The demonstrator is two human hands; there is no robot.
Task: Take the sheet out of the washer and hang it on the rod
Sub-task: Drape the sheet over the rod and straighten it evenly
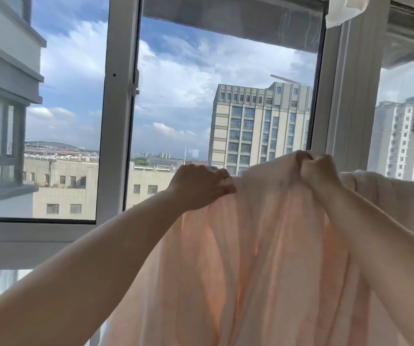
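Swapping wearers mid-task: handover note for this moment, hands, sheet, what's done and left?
Left hand: grips the sheet's top edge, fingers curled over it.
Right hand: pinches a bunched fold of the top edge, slightly higher.
Sheet: pale pink, out of the washer, held up before the window and hanging down between both arms. A white cloth is draped behind it on the right.
Rod: not visible, so I cannot tell if the sheet is over it yet.
Left: confirm it sits on the rod, spread it out, let go.

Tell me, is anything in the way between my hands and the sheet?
No. Both the left hand and the right hand already grip the top edge of the pink sheet, with nothing between.
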